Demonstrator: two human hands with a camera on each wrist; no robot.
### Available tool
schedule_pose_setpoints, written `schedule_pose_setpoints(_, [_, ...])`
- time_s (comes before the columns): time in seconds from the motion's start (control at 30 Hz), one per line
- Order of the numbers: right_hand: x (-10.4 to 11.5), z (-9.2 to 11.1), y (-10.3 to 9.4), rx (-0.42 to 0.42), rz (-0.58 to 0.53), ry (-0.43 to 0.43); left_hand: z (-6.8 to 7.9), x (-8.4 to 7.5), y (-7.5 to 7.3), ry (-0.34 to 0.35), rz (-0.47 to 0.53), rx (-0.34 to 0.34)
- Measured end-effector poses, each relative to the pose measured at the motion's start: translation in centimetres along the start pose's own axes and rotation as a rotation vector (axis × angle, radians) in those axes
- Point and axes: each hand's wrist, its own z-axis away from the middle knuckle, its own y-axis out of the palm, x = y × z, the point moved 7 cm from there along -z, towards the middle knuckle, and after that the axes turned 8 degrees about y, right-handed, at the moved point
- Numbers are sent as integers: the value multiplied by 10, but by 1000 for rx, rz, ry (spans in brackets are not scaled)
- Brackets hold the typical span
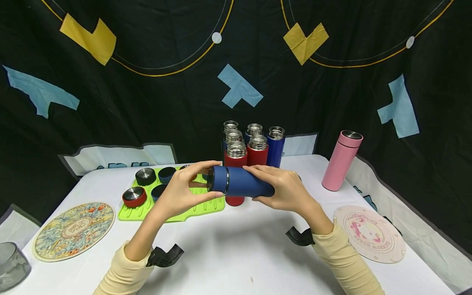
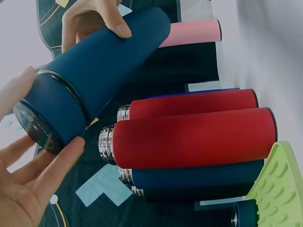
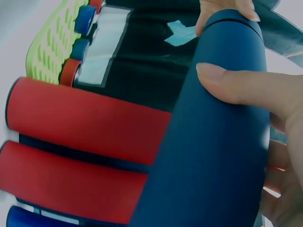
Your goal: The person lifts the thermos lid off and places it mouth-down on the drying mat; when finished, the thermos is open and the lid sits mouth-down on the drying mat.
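Note:
A dark blue thermos flask (image 1: 245, 182) is held lying sideways above the table, its capped end to the left and a shiny ring between cap and body. My left hand (image 1: 184, 186) grips the cap (image 2: 52, 111) with fingers and thumb around it. Around the body curls my right hand (image 1: 282, 186), thumb on the near side in the right wrist view. Just behind stand several uncapped flasks, among them a red flask (image 1: 235, 157) and a blue flask (image 1: 275, 147), with bare metal necks.
A green mat (image 1: 200, 209) at the left carries several loose caps, including a red cap (image 1: 134, 197). A pink flask (image 1: 341, 162) stands capped at the right. Round mats lie left (image 1: 73, 231) and right (image 1: 370, 233); a glass cup (image 1: 12, 266) sits at the left edge.

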Motion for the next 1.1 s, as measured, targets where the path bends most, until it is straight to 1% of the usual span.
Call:
schedule_pose_setpoints(0.1, [3, -1, -1, -25, 66, -14, 1, 5, 0, -66, 7, 1])
schedule_pose_setpoints(0.17, [3, -1, -2, -28, 72, -15, 1, 6, 1, -63, 16, 12])
schedule_pose_setpoints(0.23, [2, -1, -2, -17, 37, -5, 0, 3, 2, -23, 18, 30])
schedule_pose_setpoints(0.33, [-2, 1, -1, 27, -73, 19, -1, -3, 3, 71, 28, 62])
schedule_pose_setpoints(0.43, [-6, 1, 2, 80, -182, 58, -1, -9, 3, 148, 28, 79])
schedule_pose_setpoints(0.5, [-9, 1, 4, 104, -217, 76, -1, -11, 2, 180, 32, 79])
schedule_pose_setpoints(0.6, [-9, 1, 4, 109, -219, 83, -1, -11, 1, 188, 25, 67])
schedule_pose_setpoints(0.67, [-9, 1, 4, 99, -198, 78, -1, -8, 1, 168, 23, 53])
schedule_pose_setpoints(0.77, [-7, 1, 3, 75, -148, 65, -1, -4, 0, 115, 27, 26])
schedule_pose_setpoints(0.97, [2, -1, -2, 1, 10, 11, 0, 3, -2, -28, 16, -25])
schedule_pose_setpoints(1.1, [6, -1, -3, -42, 81, -10, 1, 7, -3, -121, 28, -50])
